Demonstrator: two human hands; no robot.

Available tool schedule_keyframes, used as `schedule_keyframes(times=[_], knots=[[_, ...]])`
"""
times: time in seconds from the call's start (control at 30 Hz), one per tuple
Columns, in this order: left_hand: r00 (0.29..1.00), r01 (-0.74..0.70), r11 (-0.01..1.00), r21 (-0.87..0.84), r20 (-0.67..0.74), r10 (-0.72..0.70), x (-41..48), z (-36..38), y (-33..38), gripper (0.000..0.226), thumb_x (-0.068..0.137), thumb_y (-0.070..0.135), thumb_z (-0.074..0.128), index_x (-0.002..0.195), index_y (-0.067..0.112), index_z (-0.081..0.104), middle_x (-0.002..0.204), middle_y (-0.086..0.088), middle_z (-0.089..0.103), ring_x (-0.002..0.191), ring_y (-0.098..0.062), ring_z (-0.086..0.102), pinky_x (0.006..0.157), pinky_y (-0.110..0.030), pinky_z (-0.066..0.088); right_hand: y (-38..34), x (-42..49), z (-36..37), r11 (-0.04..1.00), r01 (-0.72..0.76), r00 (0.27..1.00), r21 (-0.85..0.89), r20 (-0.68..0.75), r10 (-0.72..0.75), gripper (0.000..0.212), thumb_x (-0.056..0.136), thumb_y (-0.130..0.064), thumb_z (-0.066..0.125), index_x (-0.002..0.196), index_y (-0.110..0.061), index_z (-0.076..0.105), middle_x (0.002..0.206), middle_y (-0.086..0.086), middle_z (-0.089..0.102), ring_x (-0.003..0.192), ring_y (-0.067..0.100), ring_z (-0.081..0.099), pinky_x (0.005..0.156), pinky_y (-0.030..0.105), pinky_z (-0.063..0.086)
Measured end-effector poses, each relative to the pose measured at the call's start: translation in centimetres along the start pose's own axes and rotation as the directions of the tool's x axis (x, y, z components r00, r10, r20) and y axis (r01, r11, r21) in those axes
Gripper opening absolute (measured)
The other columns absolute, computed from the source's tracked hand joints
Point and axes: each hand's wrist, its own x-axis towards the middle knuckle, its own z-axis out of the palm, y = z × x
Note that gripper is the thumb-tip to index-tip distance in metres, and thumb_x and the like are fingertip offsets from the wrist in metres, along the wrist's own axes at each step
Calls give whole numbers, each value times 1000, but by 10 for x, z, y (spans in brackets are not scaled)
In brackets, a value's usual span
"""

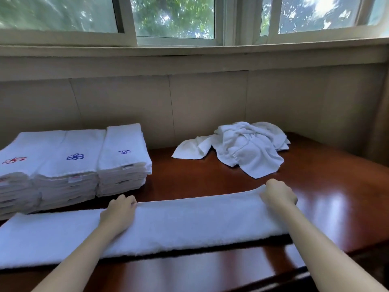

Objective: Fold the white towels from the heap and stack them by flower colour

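Your long white terry towel [179, 224], folded into a narrow strip, lies across the near part of the glossy reddish-brown wooden table [328, 199], its left end reaching the frame's edge. Your left hand [119, 213] has its grip curled over the strip's far edge near the middle-left; your right hand [279, 194] has its grip clamped on the far right corner of the same strip. Behind it to the right, well apart, sits the crumpled heap of white towels [242, 148] against the wall. At the left stand three stacks of folded white towels side by side, touching: a red-flower stack [14, 161], a blue-flower stack [74, 159] and a second blue-marked stack [124, 153], whose mark is only partly visible. A beige panelled wall [210, 102] and windows [172, 17] rise behind the table
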Motion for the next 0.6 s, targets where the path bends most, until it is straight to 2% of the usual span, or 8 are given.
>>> schedule_keyframes(times=[0.13, 0.2, 0.27, 0.4, 0.47, 0.53, 0.57, 0.6], knots=[[993, 1, 999, 40, -120, 3, -3, 7, 1, 16, 100, 26, 32, 96, 23, 47, 98, 4, 50, 94, -19, 44, 78, -39, 45, 10, -5, 15, 1000, 21, 999, -19, -29, -22, 24, 91, -9, 42, 111, -10, 54, 116, 10, 59, 106, 32, 57, 70, 31, 41], [993, 5, 999, 54, -120, 1, -2, 9, 1, 18, 100, 28, 32, 100, 24, 49, 101, 4, 49, 97, -19, 44, 77, -38, 44, 11, -10, 25, 998, 49, 994, -35, -93, -52, 23, 91, -10, 43, 114, -10, 45, 116, 11, 56, 105, 33, 57, 69, 32, 41], [995, 16, 999, 51, -104, -11, 0, 9, 3, 17, 101, 28, 34, 106, 23, 49, 106, 2, 47, 101, -20, 42, 77, -37, 41, 9, -14, 30, 994, 41, 979, -103, -196, -61, 30, 90, -11, 47, 119, -10, 39, 118, 12, 50, 106, 32, 54, 75, 35, 43], [982, 29, 999, 41, -190, -20, -2, 7, 8, 19, 98, 33, 48, 104, 15, 47, 110, -4, 45, 103, -24, 43, 73, -36, 48, -13, -26, 30, 945, 54, 934, -322, -318, -161, 26, 89, -8, 45, 113, -18, 51, 117, 7, 47, 107, 28, 46, 89, 34, 38], [986, -20, 999, 43, -164, 27, -7, 7, 10, 19, 100, 26, 42, 91, 16, 54, 101, -3, 52, 98, -23, 51, 74, -38, 49, -44, -44, 36, 910, 225, 928, -349, -208, -309, 25, 89, -10, 45, 107, -18, 59, 116, 5, 51, 107, 28, 46, 91, 36, 36], [991, -99, 992, -79, -103, 90, -12, 6, 6, 33, 101, 25, 35, 78, 15, 57, 93, -2, 59, 95, -26, 57, 74, -35, 45, -89, -72, 52, 846, 494, 863, -201, 0, -505, 26, 92, -13, 41, 110, -12, 60, 118, 8, 53, 109, 31, 48, 89, 37, 37], [992, -125, 980, -155, -54, 118, -15, 6, 1, 36, 101, 27, 34, 82, 15, 61, 99, -1, 63, 103, -27, 57, 78, -34, 43, -114, -88, 61, 789, 606, 795, -103, 107, -597, 28, 96, -18, 39, 115, -10, 58, 120, 10, 52, 112, 32, 47, 90, 38, 37], [990, -135, 972, -190, 16, 140, -17, 5, -8, 37, 102, 30, 32, 102, 16, 66, 120, 1, 62, 120, -25, 51, 91, -33, 40, -139, -105, 69, 713, 701, 703, -28, 194, -684, 32, 99, -26, 37, 118, -9, 57, 123, 12, 51, 115, 33, 46, 91, 40, 37]])
